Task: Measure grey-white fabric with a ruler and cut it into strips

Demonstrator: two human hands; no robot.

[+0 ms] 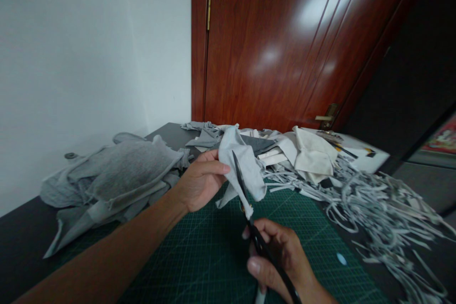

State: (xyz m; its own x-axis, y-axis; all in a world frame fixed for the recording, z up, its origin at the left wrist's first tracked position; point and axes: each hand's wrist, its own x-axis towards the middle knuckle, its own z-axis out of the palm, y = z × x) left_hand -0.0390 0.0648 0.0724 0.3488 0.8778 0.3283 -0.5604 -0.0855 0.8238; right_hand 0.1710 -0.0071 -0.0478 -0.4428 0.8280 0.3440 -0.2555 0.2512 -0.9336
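My left hand (203, 178) pinches the left edge of a light grey cloth piece (247, 164) between thumb and fingers, holding it above the green cutting mat (213, 251). In my right hand (281, 256) are black-handled scissors (261, 244), fingers wrapped round the handles. The scissors point up and away, one dark blade lying across the front of the cloth. A narrow strip of the cloth hangs beside the blades, near their pivot. Where the other blade runs is hidden by the cloth.
Grey fabric (124, 171) is heaped on the left. Behind the mat lie more cloth pieces (313, 154), and a tangled pile of cut strips (377, 209) covers the right. A white box (374, 154) stands at the back right. A small pale oval (341, 259) rests on the mat.
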